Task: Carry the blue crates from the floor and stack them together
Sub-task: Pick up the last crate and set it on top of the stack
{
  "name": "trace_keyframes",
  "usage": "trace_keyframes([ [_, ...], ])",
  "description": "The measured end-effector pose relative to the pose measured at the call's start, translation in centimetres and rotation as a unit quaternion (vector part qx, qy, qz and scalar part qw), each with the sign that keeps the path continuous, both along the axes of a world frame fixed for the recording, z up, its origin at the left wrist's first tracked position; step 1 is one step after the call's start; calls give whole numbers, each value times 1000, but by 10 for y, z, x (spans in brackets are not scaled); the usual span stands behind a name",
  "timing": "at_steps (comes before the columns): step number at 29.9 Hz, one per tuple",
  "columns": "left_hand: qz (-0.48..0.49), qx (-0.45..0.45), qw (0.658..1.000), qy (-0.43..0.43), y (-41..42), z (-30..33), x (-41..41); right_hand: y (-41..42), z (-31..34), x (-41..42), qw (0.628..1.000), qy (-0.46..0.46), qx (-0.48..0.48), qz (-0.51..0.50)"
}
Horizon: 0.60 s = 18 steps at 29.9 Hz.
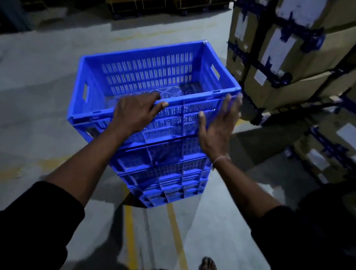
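Grey warehouse floor (34, 85) with yellow lines. Left hand (137, 112): grip curled over the near rim of the top blue crate (148, 74), which sits on the crate stack (164, 169) mid-floor. Right hand (218, 128): fingers straight, grip holding nothing, just beside the crate's near right corner; cardboard boxes (292, 44) stacked at right.

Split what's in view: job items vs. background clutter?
Job:
- top blue crate, empty, on the stack
- stack of blue crates beneath it
- left hand gripping the top crate's near rim
- right hand open, blurred, at its near right corner

Background:
- strapped cardboard boxes at right
- yellow floor lines
- dark trolleys at the far wall
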<state>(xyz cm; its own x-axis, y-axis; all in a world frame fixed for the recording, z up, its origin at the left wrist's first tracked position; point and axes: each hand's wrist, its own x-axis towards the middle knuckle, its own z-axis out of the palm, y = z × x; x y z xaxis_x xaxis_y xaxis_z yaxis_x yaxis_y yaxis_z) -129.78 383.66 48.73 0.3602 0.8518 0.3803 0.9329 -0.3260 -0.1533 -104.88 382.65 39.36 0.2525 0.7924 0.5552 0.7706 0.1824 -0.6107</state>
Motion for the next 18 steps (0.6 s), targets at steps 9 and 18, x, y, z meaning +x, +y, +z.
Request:
trace_keyframes([
  [9,54,-43,998,-5,0,-6,28,37,-74,14,931,308,-191,32],
  [18,16,8,1000,-6,5,-10,24,60,-113,34,918,357,-140,96],
])
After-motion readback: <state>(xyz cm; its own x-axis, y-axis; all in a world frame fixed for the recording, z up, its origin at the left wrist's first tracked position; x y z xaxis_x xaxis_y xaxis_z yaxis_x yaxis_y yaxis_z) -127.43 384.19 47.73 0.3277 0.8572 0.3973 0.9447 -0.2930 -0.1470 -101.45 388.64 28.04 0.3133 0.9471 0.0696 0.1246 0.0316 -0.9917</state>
